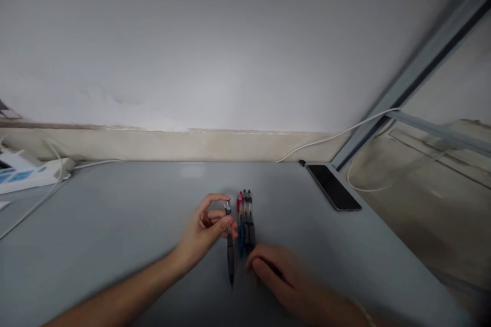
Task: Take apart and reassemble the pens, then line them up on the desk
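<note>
My left hand [213,222] grips a dark pen [230,258] between thumb and fingers. The pen's tip points down toward me, and my index finger rests on its clear top end. Just to its right, several pens [246,222] lie side by side on the grey table, with one red top and dark tops beside it. Blue shows on the lower left part of that row. My right hand [278,276] is curled closed at the near end of the row, slightly blurred. Its fingers hide whatever they may hold.
A black phone [333,187] lies at the table's right edge, with a small black object [302,163] behind it. At the left is a white power strip [34,176] with cables. A white cable [326,139] runs past the metal frame [368,117].
</note>
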The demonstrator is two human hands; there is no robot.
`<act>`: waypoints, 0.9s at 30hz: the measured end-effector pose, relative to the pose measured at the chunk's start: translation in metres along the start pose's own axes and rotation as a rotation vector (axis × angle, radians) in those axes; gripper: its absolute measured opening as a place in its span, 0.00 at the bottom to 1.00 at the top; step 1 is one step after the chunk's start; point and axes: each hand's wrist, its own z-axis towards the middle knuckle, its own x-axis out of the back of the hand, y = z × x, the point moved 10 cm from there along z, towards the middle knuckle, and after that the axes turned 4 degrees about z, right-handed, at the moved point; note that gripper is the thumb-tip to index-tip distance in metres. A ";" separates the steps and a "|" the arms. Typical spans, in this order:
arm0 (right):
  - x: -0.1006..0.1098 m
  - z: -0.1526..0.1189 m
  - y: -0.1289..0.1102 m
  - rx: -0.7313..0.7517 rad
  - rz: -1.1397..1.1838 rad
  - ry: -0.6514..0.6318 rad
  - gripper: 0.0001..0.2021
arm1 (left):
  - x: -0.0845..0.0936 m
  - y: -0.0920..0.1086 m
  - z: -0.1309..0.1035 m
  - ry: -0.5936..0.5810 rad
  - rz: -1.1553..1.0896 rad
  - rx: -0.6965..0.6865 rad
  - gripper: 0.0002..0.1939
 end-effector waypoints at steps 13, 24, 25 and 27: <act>-0.003 -0.001 0.012 0.003 0.001 -0.011 0.16 | 0.009 -0.011 0.004 0.038 -0.140 0.031 0.20; 0.002 0.000 0.021 -0.048 0.089 0.005 0.16 | -0.020 -0.016 -0.004 -0.115 -0.512 0.298 0.13; 0.002 0.000 0.022 -0.053 0.096 0.005 0.16 | -0.023 -0.017 -0.006 -0.127 -0.545 0.333 0.12; 0.001 -0.001 0.022 -0.060 0.110 -0.001 0.17 | -0.028 -0.017 -0.008 -0.152 -0.597 0.402 0.13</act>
